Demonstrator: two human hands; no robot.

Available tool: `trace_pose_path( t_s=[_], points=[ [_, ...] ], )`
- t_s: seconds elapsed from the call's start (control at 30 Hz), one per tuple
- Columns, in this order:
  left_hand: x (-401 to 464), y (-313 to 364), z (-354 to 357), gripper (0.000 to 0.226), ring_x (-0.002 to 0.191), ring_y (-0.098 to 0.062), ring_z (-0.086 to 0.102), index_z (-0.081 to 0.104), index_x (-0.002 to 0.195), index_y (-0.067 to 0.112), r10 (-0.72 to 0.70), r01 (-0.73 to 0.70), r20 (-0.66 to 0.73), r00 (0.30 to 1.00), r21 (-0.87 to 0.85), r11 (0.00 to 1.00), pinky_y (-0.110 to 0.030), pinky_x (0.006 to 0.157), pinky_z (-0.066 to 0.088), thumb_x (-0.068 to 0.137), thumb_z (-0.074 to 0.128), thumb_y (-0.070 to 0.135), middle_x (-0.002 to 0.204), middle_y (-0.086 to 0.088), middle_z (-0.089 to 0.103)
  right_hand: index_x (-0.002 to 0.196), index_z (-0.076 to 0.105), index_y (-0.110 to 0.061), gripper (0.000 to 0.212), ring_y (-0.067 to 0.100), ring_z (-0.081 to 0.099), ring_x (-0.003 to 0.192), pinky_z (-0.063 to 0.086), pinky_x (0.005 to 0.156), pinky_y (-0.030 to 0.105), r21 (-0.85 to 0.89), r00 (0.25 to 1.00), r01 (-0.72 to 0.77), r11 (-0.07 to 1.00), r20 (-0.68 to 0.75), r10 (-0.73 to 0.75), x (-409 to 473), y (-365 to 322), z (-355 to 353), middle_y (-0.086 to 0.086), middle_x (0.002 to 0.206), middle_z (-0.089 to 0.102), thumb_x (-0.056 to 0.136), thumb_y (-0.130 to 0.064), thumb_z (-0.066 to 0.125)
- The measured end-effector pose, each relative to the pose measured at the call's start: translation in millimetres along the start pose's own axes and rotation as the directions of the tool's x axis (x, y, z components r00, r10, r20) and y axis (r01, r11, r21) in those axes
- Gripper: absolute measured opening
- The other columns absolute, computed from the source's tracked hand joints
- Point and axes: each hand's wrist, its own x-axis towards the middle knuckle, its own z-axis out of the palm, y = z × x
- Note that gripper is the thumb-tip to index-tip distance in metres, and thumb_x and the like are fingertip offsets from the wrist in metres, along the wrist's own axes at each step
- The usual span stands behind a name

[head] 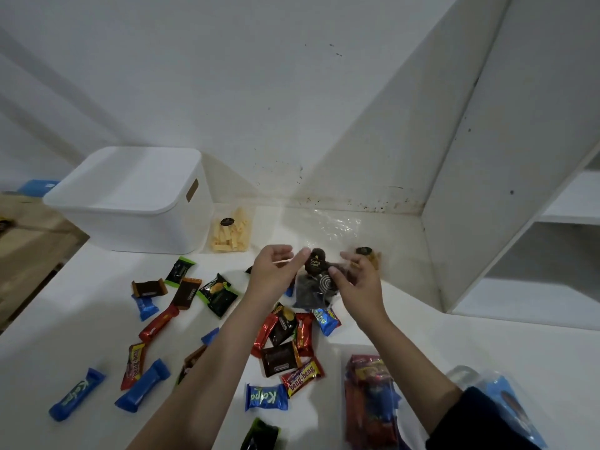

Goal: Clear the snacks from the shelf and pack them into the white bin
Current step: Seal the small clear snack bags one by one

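Note:
Both hands meet over the white shelf top around a clear bag of dark swirl cookies (316, 282) with a black label. My right hand (358, 280) grips the bag from the right with curled fingers. My left hand (274, 271) touches its top left with relaxed, extended fingers. The white bin (130, 203) stands at the back left with its lid on. Several wrapped snacks lie scattered: a blue Kalpa bar (266, 397), a red beng-beng bar (302, 376), a green and black pack (219, 293).
A clear box of pale stick biscuits (231, 233) sits beside the bin. An empty clear wrapper (334, 224) lies by the back wall. Another small bag (367, 254) is behind my right hand. A white shelving unit (487, 190) rises at right. Bagged snacks (370, 394) lie at front right.

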Motion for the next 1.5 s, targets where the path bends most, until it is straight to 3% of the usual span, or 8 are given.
trace_pose_path(
  t_s=[0.07, 0.17, 0.4, 0.6, 0.87, 1.03, 1.3, 1.5],
  points=[
    [14.3, -16.7, 1.3, 0.059, 0.112, -0.017, 0.053, 0.049, 0.122, 0.015, -0.079, 0.069, 0.117, 0.990, 0.085, 0.994, -0.029, 0.088, 0.046, 0.075, 0.075, 0.039, 0.117, 0.004, 0.054, 0.115, 0.052, -0.016, 0.032, 0.018, 0.067, 0.091, 0.056, 0.074, 0.027, 0.076, 0.996, -0.087, 0.993, 0.002, 0.088, 20.2, 4.6, 0.8, 0.003, 0.093, 0.067, 0.087, -0.008, 0.065],
    [33.8, -30.5, 12.1, 0.025, 0.106, -0.024, 0.060, 0.056, 0.095, 0.017, -0.155, 0.114, 0.292, 0.944, 0.153, 0.982, -0.039, 0.093, 0.050, 0.080, 0.074, 0.025, 0.100, -0.001, 0.062, 0.120, 0.050, -0.014, 0.037, 0.017, 0.063, 0.094, 0.052, 0.077, 0.027, 0.067, 0.983, -0.172, 0.983, -0.049, 0.176, 49.8, 14.4, 7.1, 0.001, 0.098, 0.062, 0.087, -0.014, 0.067],
    [88.1, -57.8, 44.8, 0.035, 0.066, -0.019, 0.056, 0.052, 0.059, 0.017, -0.165, 0.125, 0.083, 0.983, 0.362, 0.924, -0.032, 0.064, 0.045, 0.078, 0.074, 0.037, 0.064, -0.003, 0.057, 0.126, 0.049, -0.006, 0.038, 0.020, 0.052, 0.107, 0.038, 0.083, 0.026, -0.037, 0.905, -0.403, 0.914, -0.161, 0.393, 86.0, 38.2, 27.7, 0.005, 0.116, 0.055, 0.093, -0.023, 0.057],
    [113.8, -71.6, 44.6, 0.064, 0.121, -0.026, 0.051, 0.043, 0.136, 0.007, -0.232, 0.193, 0.096, 0.968, 0.304, 0.933, -0.032, 0.096, 0.043, 0.087, 0.061, 0.045, 0.134, -0.011, 0.052, 0.143, 0.035, -0.009, 0.052, 0.026, 0.038, 0.133, 0.035, 0.102, 0.031, -0.117, 0.871, -0.487, 0.865, -0.142, 0.471, 95.9, 46.2, 31.7, 0.011, 0.147, 0.039, 0.095, -0.020, 0.052],
    [138.0, -81.4, -21.7, 0.041, 0.121, -0.024, 0.049, 0.052, 0.126, 0.008, 0.027, -0.001, -0.100, 0.995, 0.253, 0.968, -0.026, 0.093, 0.038, 0.091, 0.058, 0.026, 0.133, -0.012, 0.050, 0.126, 0.052, -0.009, 0.032, 0.012, 0.050, 0.106, 0.041, 0.090, 0.024, -0.319, 0.954, -0.224, 0.921, -0.265, 0.140, 94.6, 36.6, 77.8, 0.009, 0.127, 0.053, 0.094, -0.012, 0.049],
    [175.2, -92.0, -94.0, 0.052, 0.125, -0.036, 0.039, 0.045, 0.133, 0.004, 0.109, 0.044, -0.326, 0.939, 0.428, 0.903, -0.040, 0.097, 0.040, 0.087, 0.061, 0.024, 0.139, -0.018, 0.035, 0.123, 0.054, -0.008, 0.030, 0.021, 0.054, 0.115, 0.045, 0.095, 0.030, -0.248, 0.961, -0.256, 0.934, -0.174, 0.217, 108.7, 31.9, 159.9, 0.007, 0.122, 0.057, 0.094, -0.013, 0.051],
    [234.6, -121.7, -147.1, 0.082, 0.137, -0.033, 0.033, 0.003, 0.151, 0.012, -0.127, 0.099, 0.027, 0.992, 0.479, 0.872, -0.039, 0.107, 0.034, 0.091, 0.058, 0.024, 0.152, -0.019, 0.025, 0.145, 0.031, -0.009, 0.057, 0.027, 0.038, 0.135, 0.035, 0.103, 0.032, -0.255, 0.858, -0.502, 0.826, -0.029, 0.512, 148.9, 46.5, 250.5, 0.010, 0.150, 0.034, 0.096, -0.027, 0.051],
    [225.4, -131.7, -152.0, 0.055, 0.092, -0.014, 0.054, 0.042, 0.136, 0.015, -0.037, 0.006, 0.089, 0.995, 0.327, 0.945, -0.015, 0.072, 0.043, 0.086, 0.061, 0.003, 0.128, -0.013, 0.048, 0.143, 0.036, -0.003, 0.058, 0.030, 0.045, 0.130, 0.043, 0.101, 0.038, -0.354, 0.845, -0.516, 0.780, -0.064, 0.530, 136.1, 59.6, 251.3, 0.015, 0.146, 0.041, 0.094, -0.028, 0.055]
  ],
)
